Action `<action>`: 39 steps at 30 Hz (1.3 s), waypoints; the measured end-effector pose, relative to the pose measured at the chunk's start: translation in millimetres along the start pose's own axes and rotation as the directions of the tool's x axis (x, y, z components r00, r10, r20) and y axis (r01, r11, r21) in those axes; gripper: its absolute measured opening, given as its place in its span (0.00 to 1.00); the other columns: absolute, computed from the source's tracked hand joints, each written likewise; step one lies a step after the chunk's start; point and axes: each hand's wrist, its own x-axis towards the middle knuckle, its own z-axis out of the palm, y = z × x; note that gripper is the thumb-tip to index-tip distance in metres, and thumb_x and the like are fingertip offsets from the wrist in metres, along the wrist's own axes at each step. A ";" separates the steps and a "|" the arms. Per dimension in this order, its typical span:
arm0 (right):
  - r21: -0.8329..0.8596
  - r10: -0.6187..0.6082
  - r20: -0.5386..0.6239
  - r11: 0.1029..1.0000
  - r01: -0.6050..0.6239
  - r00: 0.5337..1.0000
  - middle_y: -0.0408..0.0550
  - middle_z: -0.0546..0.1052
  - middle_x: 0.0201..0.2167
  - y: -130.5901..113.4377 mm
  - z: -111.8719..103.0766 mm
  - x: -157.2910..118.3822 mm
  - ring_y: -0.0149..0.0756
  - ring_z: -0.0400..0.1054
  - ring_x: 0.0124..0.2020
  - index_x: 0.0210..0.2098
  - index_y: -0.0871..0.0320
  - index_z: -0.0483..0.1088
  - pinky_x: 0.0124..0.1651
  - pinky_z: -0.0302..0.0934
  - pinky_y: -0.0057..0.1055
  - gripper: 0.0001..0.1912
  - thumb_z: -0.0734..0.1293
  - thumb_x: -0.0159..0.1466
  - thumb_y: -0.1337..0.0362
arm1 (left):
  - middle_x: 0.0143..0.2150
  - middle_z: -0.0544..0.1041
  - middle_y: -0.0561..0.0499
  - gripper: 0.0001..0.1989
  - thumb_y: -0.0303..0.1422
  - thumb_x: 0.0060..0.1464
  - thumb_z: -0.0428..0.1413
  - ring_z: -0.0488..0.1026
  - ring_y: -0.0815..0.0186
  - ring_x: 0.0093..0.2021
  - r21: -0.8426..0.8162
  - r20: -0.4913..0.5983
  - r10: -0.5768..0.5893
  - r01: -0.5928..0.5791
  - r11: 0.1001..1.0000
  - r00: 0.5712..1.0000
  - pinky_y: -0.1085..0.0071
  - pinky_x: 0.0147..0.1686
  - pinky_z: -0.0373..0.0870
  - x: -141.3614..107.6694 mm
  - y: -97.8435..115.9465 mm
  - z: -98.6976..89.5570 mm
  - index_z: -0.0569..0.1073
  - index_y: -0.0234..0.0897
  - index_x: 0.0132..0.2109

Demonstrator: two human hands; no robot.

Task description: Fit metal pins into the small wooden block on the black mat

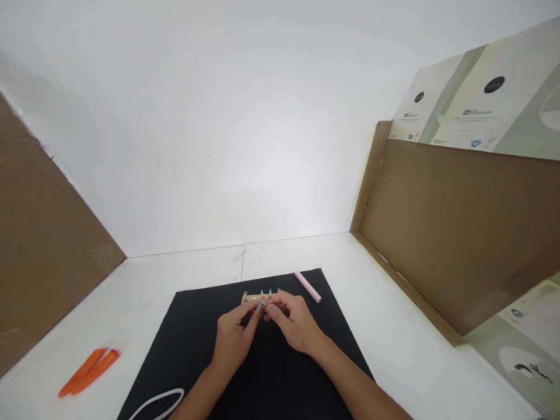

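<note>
My left hand point(235, 335) and my right hand point(298, 324) meet over the black mat point(188, 338), fingertips pinched close together. Between them is a small silvery metal piece point(262, 304), too small to make out its kind; both hands' fingers are closed around it. Just behind the fingertips lies a light wooden block point(250, 298) with several short metal pins standing up from it. My fingers hide its front part. Whether the metal piece touches the block, I cannot tell.
A pink stick or tube point(308, 287) lies at the mat's back right. Two orange strips point(90, 372) rest on the white table at left. A white cord loop point(175, 392) is near my left forearm. Cardboard panels point(459, 221) stand on both sides, a white wall behind.
</note>
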 end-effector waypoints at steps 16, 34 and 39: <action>0.118 0.060 0.012 0.991 -0.061 0.998 0.46 0.79 0.29 0.5 0.7 1.9 0.35 0.74 0.34 0.34 0.59 0.72 0.40 0.66 0.31 0.11 0.63 0.67 0.58 | 0.39 0.84 0.52 0.11 0.35 0.58 0.55 0.81 0.64 0.34 -0.070 0.008 -0.078 0.079 0.994 0.997 0.72 0.36 0.78 0.8 2.8 1.6 0.80 0.41 0.45; 0.282 0.086 -0.016 0.956 -0.078 0.996 0.47 0.78 0.30 11.6 7.4 3.1 0.35 0.75 0.32 0.34 0.59 0.71 0.42 0.69 0.34 0.11 0.64 0.66 0.57 | 0.42 0.83 0.51 0.12 0.36 0.59 0.55 0.81 0.62 0.40 -0.078 0.020 -0.094 0.095 0.992 0.995 0.71 0.40 0.77 -0.1 2.7 2.0 0.80 0.41 0.46; 0.283 0.094 -0.008 0.955 -0.088 0.996 0.46 0.78 0.30 12.8 6.9 3.3 0.36 0.75 0.32 0.34 0.59 0.71 0.42 0.69 0.34 0.12 0.65 0.66 0.57 | 0.41 0.83 0.52 0.11 0.35 0.59 0.55 0.81 0.63 0.39 -0.067 0.010 -0.091 0.091 0.994 0.996 0.71 0.40 0.77 0.7 2.0 2.9 0.80 0.41 0.44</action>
